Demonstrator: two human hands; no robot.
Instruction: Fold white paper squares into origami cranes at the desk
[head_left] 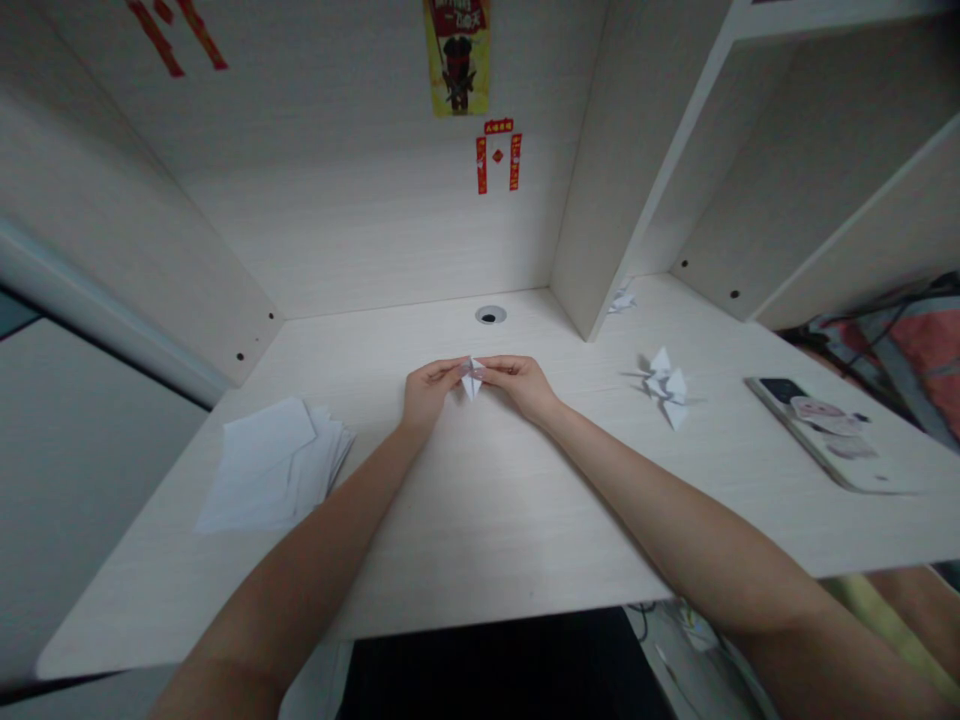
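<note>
Big pale wooden desk (480, 520) takes up most of the view. On its left side sits a loose stack of white paper sheets (274, 465); on the right lies a phone (829, 430), with finished paper cranes (664, 385) between it and the hands. Dead center, the left hand (429, 392) and right hand (521, 385) both pinch a tiny folded paper piece (472, 378) between their fingertips, just above the desktop.

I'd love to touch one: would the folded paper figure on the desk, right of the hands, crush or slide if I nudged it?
The folded paper figure is probably light, thin paper like the loose sheets, so a nudge would likely slide it over the smooth desk. Its thin points stick out; a firm pinch could bend them.
</note>
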